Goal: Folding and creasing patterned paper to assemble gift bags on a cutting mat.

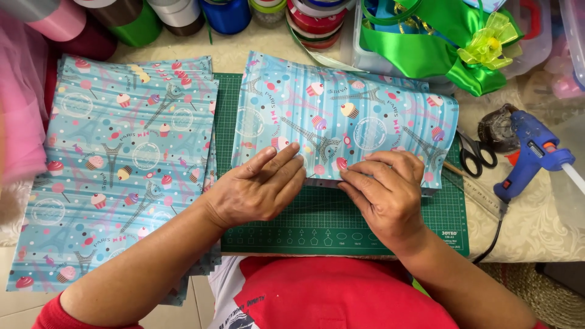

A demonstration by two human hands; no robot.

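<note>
Pressing flat, both the left hand (259,189) and right hand (387,195) hold down a blue patterned sheet (347,122).

A home craft and gift-wrapping workspace, seen from above the worker's seat. A green cutting mat (341,222) printed with a grid and shape guides covers the middle of the table, which wears a cream lace-patterned cloth (536,225). Spools of ribbon (183,15) in green, white, blue and red line the far edge, beside a clear plastic bin (365,58) spilling green satin ribbon and a yellow-green bow (487,42). A blue hot glue gun (530,155) and black-handled scissors (475,155) lie at the right. A stack of light-blue patterned wrapping sheets (116,164) and pink tulle (18,109) fill the left side.
</note>
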